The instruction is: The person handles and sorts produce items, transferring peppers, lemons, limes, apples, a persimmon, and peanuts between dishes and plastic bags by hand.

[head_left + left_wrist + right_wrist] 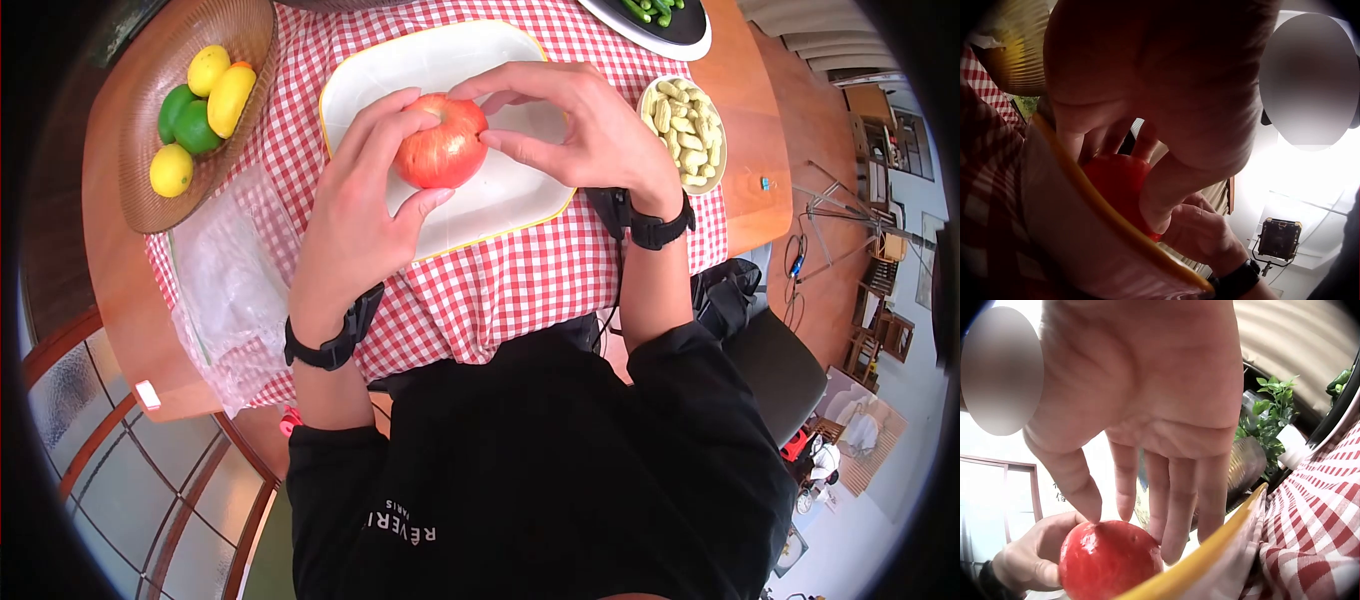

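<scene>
A red apple (440,150) with pale yellowish streaks is held over a white dish (480,215) with a yellow rim. My left hand (365,200) grips its left side, thumb at the near edge and fingers across the top. From the right, my right hand (590,125) holds the same apple with the tips of thumb and forefinger. In the right wrist view the apple (1110,559) shows beneath the right thumb, with the other fingers reaching down beyond it. The left wrist view shows the apple (1119,181) partly hidden by the left thumb and the dish rim.
A ribbed brown bowl (140,120) with lemons and green fruit stands at left, near a crumpled clear plastic bag (235,270). To the right are a bowl of peanuts (688,135) and a plate of green vegetables (655,35). A red checked cloth (500,300) lies under the dish.
</scene>
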The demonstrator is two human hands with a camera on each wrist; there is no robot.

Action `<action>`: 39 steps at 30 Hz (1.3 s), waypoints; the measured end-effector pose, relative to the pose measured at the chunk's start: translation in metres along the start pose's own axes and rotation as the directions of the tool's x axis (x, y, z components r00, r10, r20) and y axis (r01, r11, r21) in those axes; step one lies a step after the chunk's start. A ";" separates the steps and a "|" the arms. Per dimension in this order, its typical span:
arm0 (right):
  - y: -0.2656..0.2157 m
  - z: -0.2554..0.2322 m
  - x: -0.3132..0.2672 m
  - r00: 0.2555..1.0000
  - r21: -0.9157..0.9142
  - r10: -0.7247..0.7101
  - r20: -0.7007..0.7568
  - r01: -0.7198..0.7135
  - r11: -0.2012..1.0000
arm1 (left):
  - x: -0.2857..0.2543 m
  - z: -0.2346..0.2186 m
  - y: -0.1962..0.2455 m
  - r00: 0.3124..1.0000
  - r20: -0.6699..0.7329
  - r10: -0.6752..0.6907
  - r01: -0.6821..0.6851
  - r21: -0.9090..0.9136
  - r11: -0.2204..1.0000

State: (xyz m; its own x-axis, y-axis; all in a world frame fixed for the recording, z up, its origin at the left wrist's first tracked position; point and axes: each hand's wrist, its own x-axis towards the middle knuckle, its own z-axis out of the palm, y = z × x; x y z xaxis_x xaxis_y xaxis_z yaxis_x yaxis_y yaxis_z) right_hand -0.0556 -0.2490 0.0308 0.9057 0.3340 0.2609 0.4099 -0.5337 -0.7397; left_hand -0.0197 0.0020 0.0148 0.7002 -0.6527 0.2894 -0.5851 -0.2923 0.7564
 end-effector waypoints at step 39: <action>0.006 0.003 0.000 0.995 0.095 -0.083 -0.048 0.088 0.992 | -0.001 0.003 -0.001 0.999 -0.016 -0.049 0.049 0.012 0.999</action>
State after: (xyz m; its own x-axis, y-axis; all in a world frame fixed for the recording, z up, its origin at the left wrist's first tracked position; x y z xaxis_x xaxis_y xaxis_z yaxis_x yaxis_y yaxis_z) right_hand -0.0531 -0.2496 0.0244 0.8726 0.3396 0.3511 0.4755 -0.4260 -0.7697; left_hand -0.0206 0.0008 0.0119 0.7343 -0.6266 0.2612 -0.5550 -0.3326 0.7624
